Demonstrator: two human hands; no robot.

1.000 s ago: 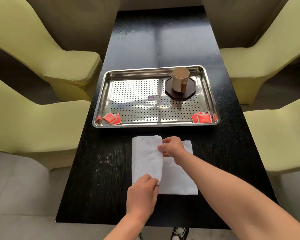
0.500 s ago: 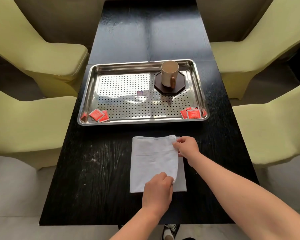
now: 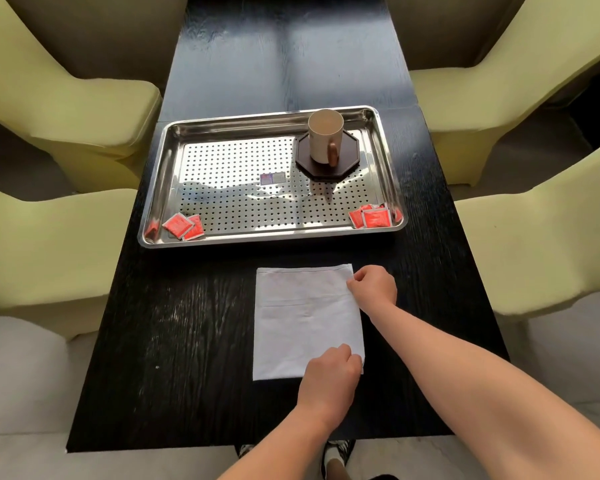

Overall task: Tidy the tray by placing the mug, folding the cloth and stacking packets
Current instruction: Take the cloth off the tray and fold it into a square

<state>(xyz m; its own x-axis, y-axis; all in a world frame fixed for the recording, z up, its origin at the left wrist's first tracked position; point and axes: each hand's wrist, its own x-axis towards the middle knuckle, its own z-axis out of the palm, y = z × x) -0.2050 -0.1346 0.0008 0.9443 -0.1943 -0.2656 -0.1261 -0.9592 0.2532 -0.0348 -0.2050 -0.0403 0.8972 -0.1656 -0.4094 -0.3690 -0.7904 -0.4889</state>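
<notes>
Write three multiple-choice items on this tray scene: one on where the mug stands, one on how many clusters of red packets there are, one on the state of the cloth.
1. Where does the mug stand?
A. On the dark coaster in the tray
B. On the bare table
C. On the cloth

2. How many separate clusters of red packets lie in the tray?
A. One
B. Two
C. Four

3. What state is the white cloth in?
A. Crumpled in the tray
B. Draped over a chair
C. Folded flat on the table, held at its right edge

Key: 1 A, the mug sits on the octagonal coaster. 2 B, the left packets and the right packets lie in opposite near corners. 3 C, the left hand and right hand pinch its right edge.
</notes>
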